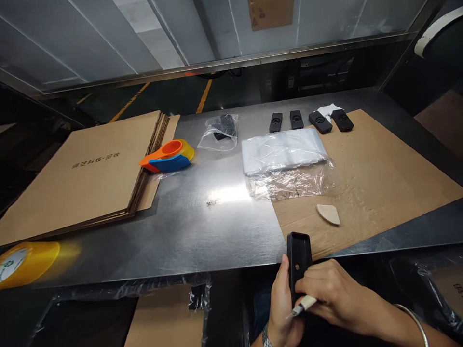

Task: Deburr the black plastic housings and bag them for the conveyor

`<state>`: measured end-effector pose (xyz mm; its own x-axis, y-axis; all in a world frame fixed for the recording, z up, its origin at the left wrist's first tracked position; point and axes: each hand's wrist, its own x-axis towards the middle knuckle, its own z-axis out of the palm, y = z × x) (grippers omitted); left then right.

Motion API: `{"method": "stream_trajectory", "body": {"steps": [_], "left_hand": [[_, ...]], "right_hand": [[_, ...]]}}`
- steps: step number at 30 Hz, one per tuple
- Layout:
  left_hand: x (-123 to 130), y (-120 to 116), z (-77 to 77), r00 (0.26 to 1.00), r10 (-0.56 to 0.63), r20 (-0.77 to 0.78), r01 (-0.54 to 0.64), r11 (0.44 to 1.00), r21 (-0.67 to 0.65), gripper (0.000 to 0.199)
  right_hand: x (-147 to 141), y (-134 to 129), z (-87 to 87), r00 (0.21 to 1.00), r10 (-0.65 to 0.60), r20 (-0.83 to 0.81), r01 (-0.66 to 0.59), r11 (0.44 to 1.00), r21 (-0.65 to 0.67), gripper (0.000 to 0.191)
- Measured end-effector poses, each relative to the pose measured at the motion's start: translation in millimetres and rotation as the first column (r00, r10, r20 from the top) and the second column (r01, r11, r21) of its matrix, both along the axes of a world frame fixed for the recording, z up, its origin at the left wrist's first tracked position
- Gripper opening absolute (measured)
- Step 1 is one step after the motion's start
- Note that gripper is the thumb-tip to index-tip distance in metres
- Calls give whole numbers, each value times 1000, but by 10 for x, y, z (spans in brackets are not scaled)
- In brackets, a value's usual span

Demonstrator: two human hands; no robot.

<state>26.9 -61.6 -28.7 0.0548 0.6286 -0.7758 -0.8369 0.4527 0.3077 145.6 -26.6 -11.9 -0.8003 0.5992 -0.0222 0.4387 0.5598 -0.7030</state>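
My left hand (279,301) is closed around a long black plastic housing (300,250), hollow side up, just off the table's front edge. A small brownish spot or hole shows on its floor. My right hand (331,291) grips a pale-handled craft knife (308,302), its metal tip pointing down and left. The fingers of this hand also rest against the housing's right side, hiding part of it. On the cardboard sheet (394,178) beyond my hands lies a beige quarter-round piece (328,214), with small crumbs scattered nearby.
Clear plastic bags (285,149) lie mid-table. Behind them are several black boxes (296,119) and a white scrap (327,111). A bagged black part (224,126), an orange-and-blue tape dispenser (168,156), stacked cardboard (90,168) and a yellow tape roll (39,262) occupy the left side.
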Motion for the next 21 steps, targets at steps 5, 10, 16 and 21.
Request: {"method": "stream_trajectory", "body": {"steps": [5, 10, 16, 21], "left_hand": [[11, -37, -42, 1000, 9, -18, -9, 1000, 9, 30], [3, -87, -111, 975, -220, 9, 219, 973, 79, 52], [-48, -117, -186, 937, -348, 32, 338, 926, 167, 58], [-57, -115, -255, 923, -379, 64, 366, 917, 161, 59]], "right_hand": [[-6, 42, 12, 999, -27, -42, 26, 999, -24, 26], [62, 238, -19, 973, -196, -121, 184, 977, -106, 23], [104, 474, 17, 921, -353, -164, 300, 913, -276, 22], [100, 582, -23, 913, -383, -141, 316, 882, -348, 35]]}}
